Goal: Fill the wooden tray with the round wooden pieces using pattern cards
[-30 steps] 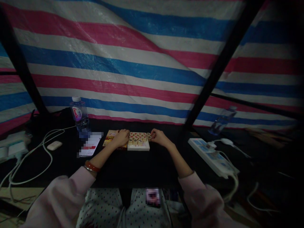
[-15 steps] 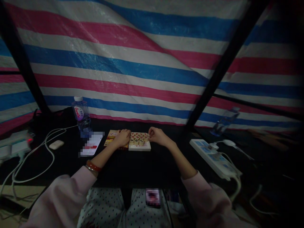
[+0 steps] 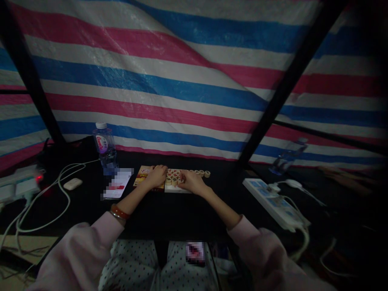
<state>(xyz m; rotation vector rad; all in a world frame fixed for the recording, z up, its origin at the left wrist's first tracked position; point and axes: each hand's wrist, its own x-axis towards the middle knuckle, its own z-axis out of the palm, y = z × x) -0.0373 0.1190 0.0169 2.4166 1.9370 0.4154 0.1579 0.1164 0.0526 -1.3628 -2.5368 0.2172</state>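
A shallow white box (image 3: 174,189) on the black table holds several round Chinese chess pieces (image 3: 172,174) with red and green characters. My left hand (image 3: 157,176) lies over a yellow-and-red printed lid (image 3: 140,181), its fingers bent around the box's left edge. At the front right of the pieces, my right hand (image 3: 192,182) pinches one Chinese chess piece (image 3: 181,180) between thumb and fingers. This hand covers the box's right side. Behind it, a row of loose pieces (image 3: 207,174) stands on the table.
Left of the lid are a phone (image 3: 117,186), a clear bottle (image 3: 105,151), a white earphone case (image 3: 72,184) and cables. A power strip (image 3: 269,204) lies to the right, with another bottle (image 3: 287,157) behind it. Striped sheeting (image 3: 157,85) hangs at the back.
My right hand has moved left and nearer, from the box's far right corner to the front pieces. The row of loose pieces now shows behind it. My left hand stays put.
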